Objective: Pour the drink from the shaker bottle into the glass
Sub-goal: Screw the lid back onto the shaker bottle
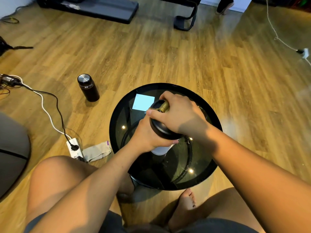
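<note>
The shaker bottle (161,149) has a white body and a black lid (159,130) with a gold cap. It stands upright over the round black glass table (117,115). My left hand (144,137) is wrapped around the bottle's body just under the lid. My right hand (178,113) covers the lid from above, fingers on the gold cap (164,106). A glass rim (202,111) shows only partly behind my right hand, on the table's far right side.
A pale blue square of paper (143,102) lies on the table's far left part. On the wooden floor stand a dark thermos (88,87) and a power strip (74,147) with cables, beside a folded cloth (97,151). My bare knees and foot are below the table.
</note>
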`<control>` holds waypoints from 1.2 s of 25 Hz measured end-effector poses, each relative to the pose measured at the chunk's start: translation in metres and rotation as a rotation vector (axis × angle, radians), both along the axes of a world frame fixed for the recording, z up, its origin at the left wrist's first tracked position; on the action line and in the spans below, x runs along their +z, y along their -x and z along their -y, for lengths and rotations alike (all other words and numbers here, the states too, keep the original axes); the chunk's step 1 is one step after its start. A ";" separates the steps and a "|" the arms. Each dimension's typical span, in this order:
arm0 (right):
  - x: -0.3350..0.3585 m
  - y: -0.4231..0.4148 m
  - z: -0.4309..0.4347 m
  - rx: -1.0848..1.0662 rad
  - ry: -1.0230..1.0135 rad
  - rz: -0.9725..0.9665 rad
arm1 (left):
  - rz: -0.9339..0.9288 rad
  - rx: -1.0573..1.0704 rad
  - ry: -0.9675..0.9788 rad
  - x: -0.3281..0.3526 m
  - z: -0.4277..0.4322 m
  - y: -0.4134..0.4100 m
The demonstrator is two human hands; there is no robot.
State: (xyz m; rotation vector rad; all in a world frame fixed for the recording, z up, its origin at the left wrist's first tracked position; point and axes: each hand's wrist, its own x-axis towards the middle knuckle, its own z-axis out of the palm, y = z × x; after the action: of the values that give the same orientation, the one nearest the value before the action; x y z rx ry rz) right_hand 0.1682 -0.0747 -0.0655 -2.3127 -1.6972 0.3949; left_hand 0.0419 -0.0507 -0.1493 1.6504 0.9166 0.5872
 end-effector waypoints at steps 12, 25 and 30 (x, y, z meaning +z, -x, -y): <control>-0.004 0.000 -0.004 0.016 -0.003 0.031 | 0.005 0.010 -0.036 -0.006 0.000 -0.002; 0.020 -0.031 -0.022 0.434 0.139 0.080 | 0.036 -0.252 0.028 -0.005 -0.031 -0.006; 0.014 -0.030 -0.024 0.359 0.145 0.055 | 0.061 -0.222 -0.002 -0.008 -0.030 -0.007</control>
State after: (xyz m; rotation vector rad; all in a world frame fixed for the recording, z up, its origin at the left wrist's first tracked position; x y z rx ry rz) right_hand 0.1981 -0.0504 -0.0516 -2.1244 -2.1850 0.5411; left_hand 0.0491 -0.0207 -0.1577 1.6997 0.6774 0.4832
